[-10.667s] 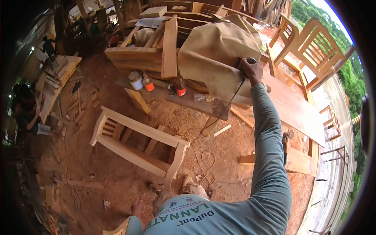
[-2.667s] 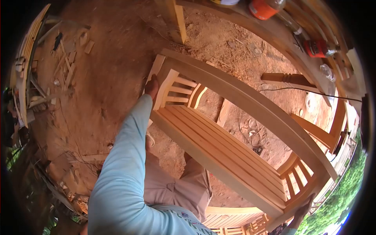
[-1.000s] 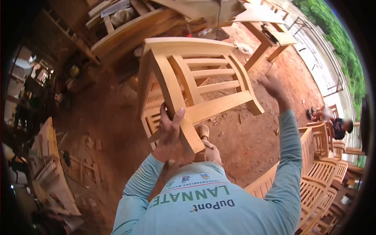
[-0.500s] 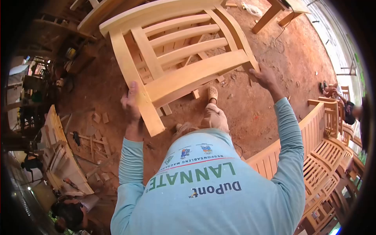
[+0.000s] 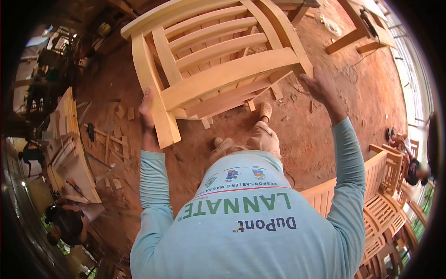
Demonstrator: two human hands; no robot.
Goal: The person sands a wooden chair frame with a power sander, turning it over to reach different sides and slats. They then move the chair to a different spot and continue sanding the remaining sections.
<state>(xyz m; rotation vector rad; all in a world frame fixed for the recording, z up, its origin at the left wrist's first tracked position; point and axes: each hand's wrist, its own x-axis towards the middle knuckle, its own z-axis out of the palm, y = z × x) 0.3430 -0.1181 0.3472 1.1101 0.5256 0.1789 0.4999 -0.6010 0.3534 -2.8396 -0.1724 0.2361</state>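
A wooden seat is being held by the left hand, fingers clamped, and right hand, closure undeterminable, level support being advised.

The floor is reddish bare earth, littered with wood scraps near a cluttered bench at left. Slatted wooden chairs crowd the lower right, near a long settee. Daylight brightens the right edge; the upper left is dim.
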